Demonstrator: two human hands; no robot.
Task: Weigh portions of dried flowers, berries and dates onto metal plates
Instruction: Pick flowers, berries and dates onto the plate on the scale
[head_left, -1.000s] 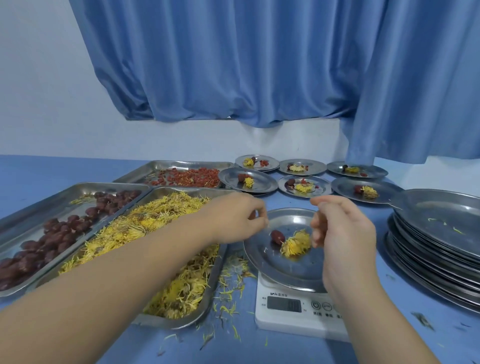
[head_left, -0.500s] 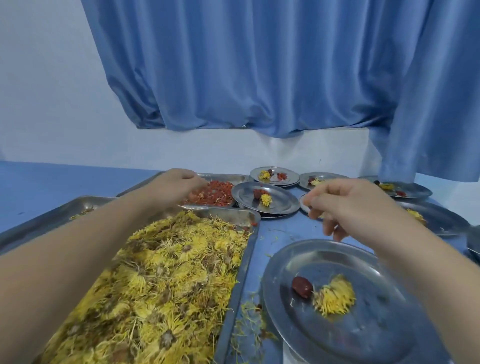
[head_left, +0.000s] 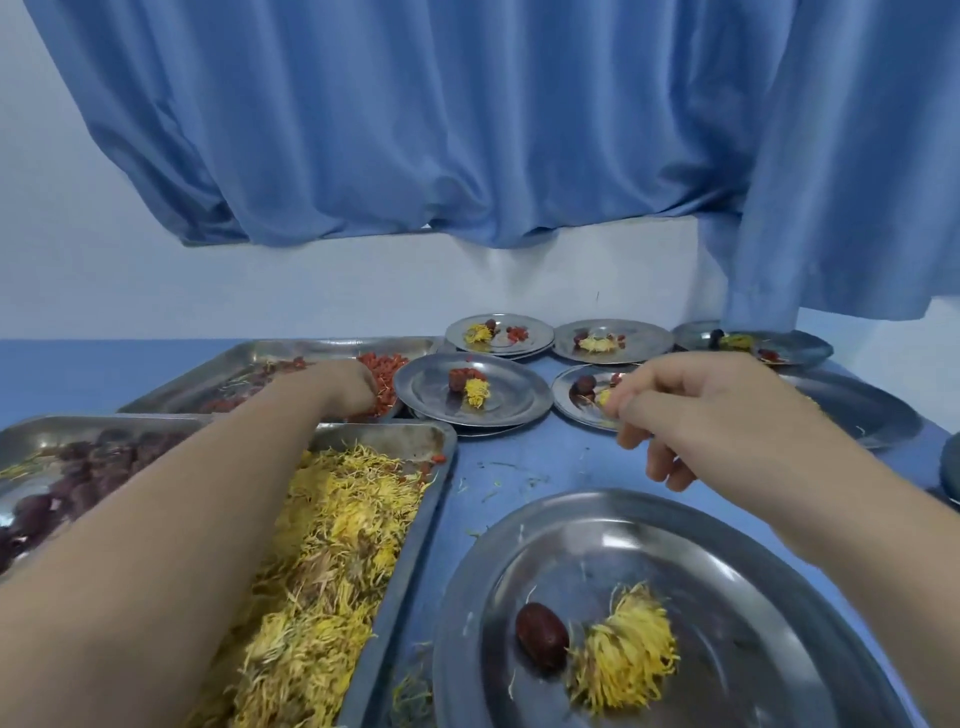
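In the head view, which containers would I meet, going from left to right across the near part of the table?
tray of dates → tray of dried yellow flowers → metal plate holding one date and a tuft of flowers

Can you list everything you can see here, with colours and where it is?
curtain: one, blue, hanging at the back.
table: one, blue, under everything.
berry tray: one, silver, back left, red berries inside.
date tray: one, silver, far left, dark red dates inside.
flower tray: one, silver, near left, yellow flowers inside.
near plate: one, silver, front; holds one dark date beside one yellow flower clump.
far plates: six, silver, back; two partly hidden.
left hand: one, bare, fingers down among the berries.
right hand: one, bare, above the table, fingers loosely curled, nothing seen held.
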